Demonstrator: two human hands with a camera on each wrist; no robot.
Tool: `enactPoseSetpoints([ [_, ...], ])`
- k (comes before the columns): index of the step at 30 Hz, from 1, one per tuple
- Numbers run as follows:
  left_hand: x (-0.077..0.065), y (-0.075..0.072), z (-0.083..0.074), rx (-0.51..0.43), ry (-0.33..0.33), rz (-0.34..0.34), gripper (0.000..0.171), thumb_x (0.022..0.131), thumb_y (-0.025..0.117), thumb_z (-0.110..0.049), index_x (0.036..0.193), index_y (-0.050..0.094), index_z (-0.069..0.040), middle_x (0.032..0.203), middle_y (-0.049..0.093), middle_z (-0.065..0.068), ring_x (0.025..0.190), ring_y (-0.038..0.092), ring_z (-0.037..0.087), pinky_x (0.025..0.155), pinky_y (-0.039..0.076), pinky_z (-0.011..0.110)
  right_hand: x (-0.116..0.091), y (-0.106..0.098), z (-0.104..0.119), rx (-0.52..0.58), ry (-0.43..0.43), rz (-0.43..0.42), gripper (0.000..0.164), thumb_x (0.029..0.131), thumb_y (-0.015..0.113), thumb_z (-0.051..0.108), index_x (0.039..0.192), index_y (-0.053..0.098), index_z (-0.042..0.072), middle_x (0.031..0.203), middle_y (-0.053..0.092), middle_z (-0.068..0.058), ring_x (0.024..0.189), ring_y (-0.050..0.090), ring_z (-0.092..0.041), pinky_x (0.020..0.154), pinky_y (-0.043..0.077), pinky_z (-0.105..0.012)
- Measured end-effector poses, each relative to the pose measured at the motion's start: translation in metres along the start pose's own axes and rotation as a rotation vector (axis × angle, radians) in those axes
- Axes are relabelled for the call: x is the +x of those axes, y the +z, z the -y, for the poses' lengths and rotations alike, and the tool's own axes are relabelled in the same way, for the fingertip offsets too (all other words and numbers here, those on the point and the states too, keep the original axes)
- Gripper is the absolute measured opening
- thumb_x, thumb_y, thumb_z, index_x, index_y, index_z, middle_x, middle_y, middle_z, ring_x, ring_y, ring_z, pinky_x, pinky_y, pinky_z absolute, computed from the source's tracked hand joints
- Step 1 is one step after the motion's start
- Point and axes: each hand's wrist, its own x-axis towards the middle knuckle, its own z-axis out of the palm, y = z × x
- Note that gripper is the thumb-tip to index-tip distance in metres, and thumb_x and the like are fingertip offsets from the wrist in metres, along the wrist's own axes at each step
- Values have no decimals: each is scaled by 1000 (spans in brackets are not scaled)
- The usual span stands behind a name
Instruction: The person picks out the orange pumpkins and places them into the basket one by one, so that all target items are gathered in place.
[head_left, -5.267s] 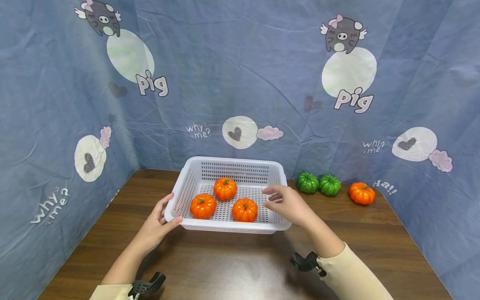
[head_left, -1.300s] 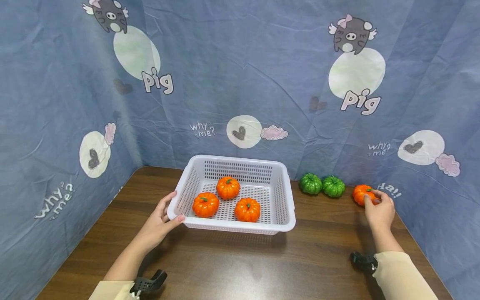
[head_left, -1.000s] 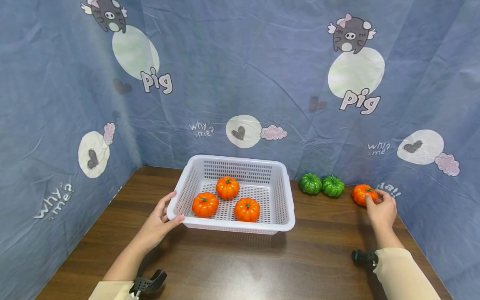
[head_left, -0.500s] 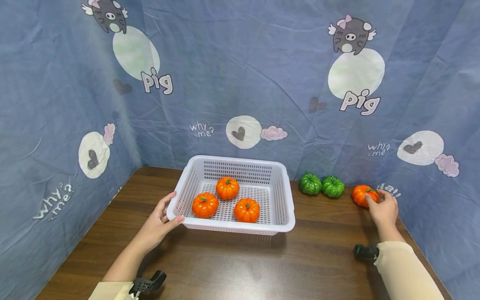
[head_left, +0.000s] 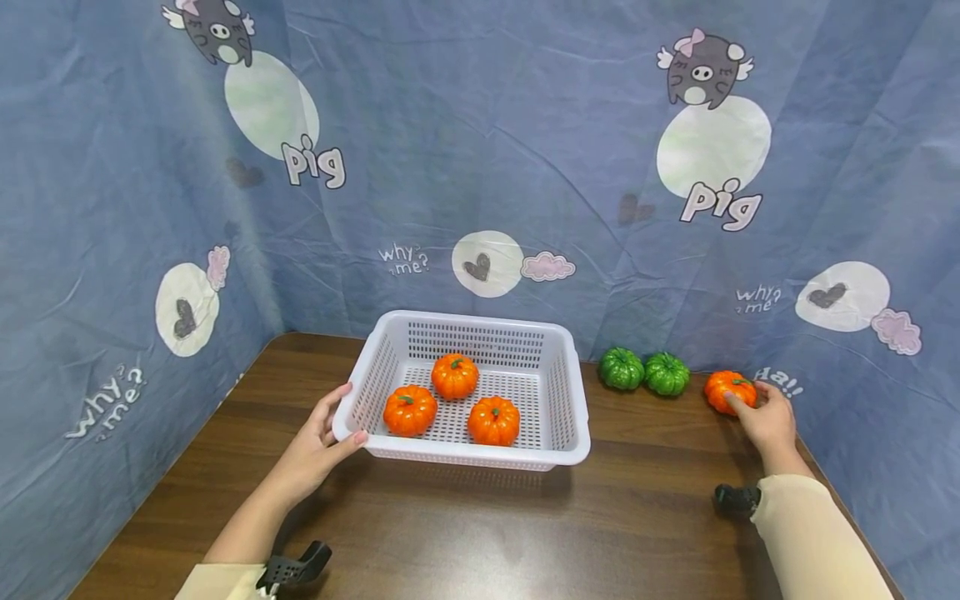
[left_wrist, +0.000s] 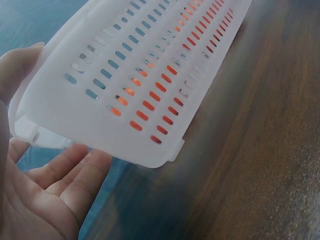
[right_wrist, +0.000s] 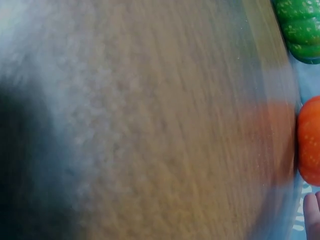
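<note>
My left hand (head_left: pixel 311 454) grips the left front corner of a white plastic basket (head_left: pixel 480 455), its thumb on the front rim. In the left wrist view several fingers (left_wrist: pixel 82 187) lie below the rim, beside the slotted wall. Three small orange pumpkins with green stems, such as the front right pumpkin (head_left: pixel 493 421), sit in the basket. At the far right of the table, my right hand (head_left: pixel 770 421) is at another orange pumpkin (head_left: pixel 727 390), its thumb overlapping the front and its fingers beside the right side. The right wrist view shows fingertips (right_wrist: pixel 311 207) slightly apart from that pumpkin.
Two green pumpkins, a left one (head_left: pixel 621 368) and a right one (head_left: pixel 666 374), stand side by side between the basket and the far orange pumpkin. A blue printed cloth (head_left: pixel 480 167) rises behind the brown wooden table (head_left: pixel 525 533) and along both sides.
My right hand has moved from over the basket to the far right orange pumpkin. In the last second it has shifted slightly right, uncovering more of the pumpkin. My left hand stays put.
</note>
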Motion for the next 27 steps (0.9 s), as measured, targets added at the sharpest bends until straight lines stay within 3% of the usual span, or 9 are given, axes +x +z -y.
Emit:
enactPoseSetpoints([
  [11, 0, -1, 1, -1, -4, 2, 83, 94, 69, -9, 157, 16, -9, 152, 36, 30, 131, 44, 47, 88, 46, 15, 2, 0, -3, 25, 34, 70, 77, 98, 59, 39, 148, 30, -11, 144, 38, -39, 131, 40, -50, 110, 30, -56],
  [27, 0, -1, 3, -10, 1, 6, 84, 94, 70, -9, 158, 16, -10, 154, 35, 29, 131, 45, 47, 88, 47, 17, 0, 1, -6, 56, -8, 58, 77, 96, 64, 37, 144, 34, -16, 139, 43, -41, 126, 46, -50, 106, 35, -54],
])
